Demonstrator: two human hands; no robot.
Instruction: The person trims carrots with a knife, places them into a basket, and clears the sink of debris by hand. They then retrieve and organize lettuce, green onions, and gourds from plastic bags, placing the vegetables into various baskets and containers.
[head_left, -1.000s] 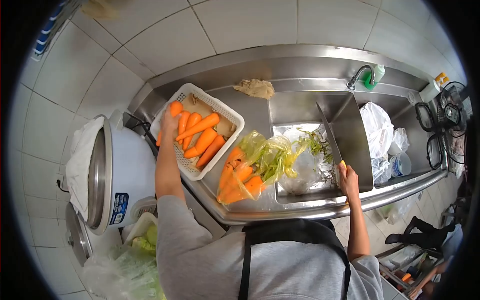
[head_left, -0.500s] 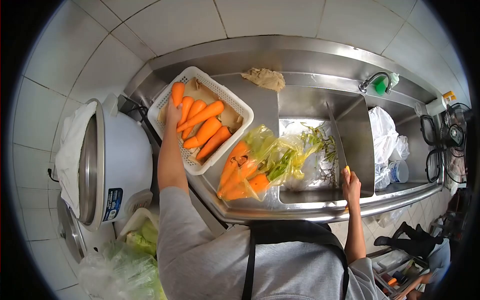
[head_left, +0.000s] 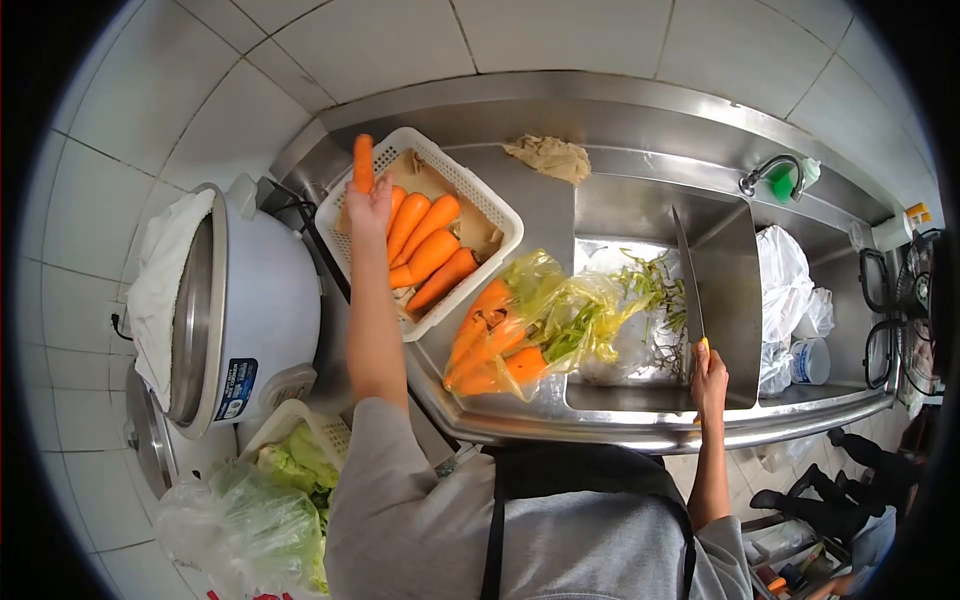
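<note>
My left hand (head_left: 371,206) is closed around the lower end of a carrot (head_left: 363,162), over the left side of a white plastic basket (head_left: 512,232). Several other carrots (head_left: 428,257) lie side by side in that basket, on brown cardboard-like lining. Over the sink basin (head_left: 735,270), my right hand (head_left: 710,376) grips a long knife (head_left: 690,272) by its yellow-orange handle, the blade pointing away from me. Between my hands, a clear yellowish plastic bag (head_left: 540,290) holds more carrots on the steel counter. Green stem trimmings (head_left: 655,285) lie in the basin beside the blade.
A beige cloth (head_left: 548,158) rests behind the basin, left of the faucet (head_left: 770,165). White plastic bags (head_left: 783,280) fill part of the second basin. A large cooker (head_left: 265,310) stands at left, above leafy greens (head_left: 300,460). Another person (head_left: 830,510) is at lower right.
My left hand and its carrot have shifted toward the basket's far left rim. The knife stays in my right hand over the basin. The whole view has moved slightly.
</note>
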